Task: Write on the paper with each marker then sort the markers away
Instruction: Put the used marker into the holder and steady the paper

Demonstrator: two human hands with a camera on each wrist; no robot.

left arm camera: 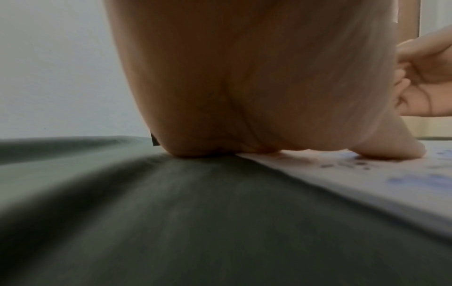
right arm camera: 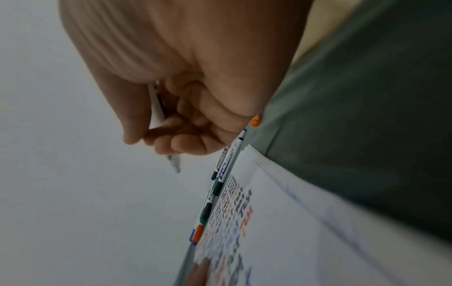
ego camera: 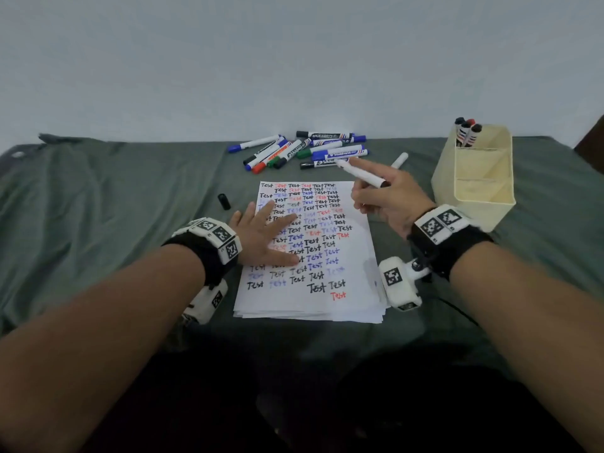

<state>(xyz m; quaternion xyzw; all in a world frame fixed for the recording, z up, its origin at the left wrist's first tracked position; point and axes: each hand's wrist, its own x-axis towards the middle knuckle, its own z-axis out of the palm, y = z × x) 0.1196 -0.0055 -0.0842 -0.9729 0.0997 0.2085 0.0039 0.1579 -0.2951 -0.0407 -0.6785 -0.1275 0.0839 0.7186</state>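
A: The left hand [ego camera: 261, 235] lies flat on the paper [ego camera: 356, 282]; the right hand [ego camera: 389, 199] holds an uncapped marker [ego camera: 361, 174] above it.

B: Progress?

A: 4 markers stand in the holder [ego camera: 474, 191]; the pile [ego camera: 300, 150] behind the paper waits, and a cap [ego camera: 224, 201] lies loose.

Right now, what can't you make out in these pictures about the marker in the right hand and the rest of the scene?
- Held marker: ink colour unreadable; the right hand covers its tip in the head view, and the right wrist view is blurred.
- Paper: the left hand hides words in the head view.
- Marker pile: labels too small in the head view.
- Organizer: lower compartments' contents hidden by its walls.
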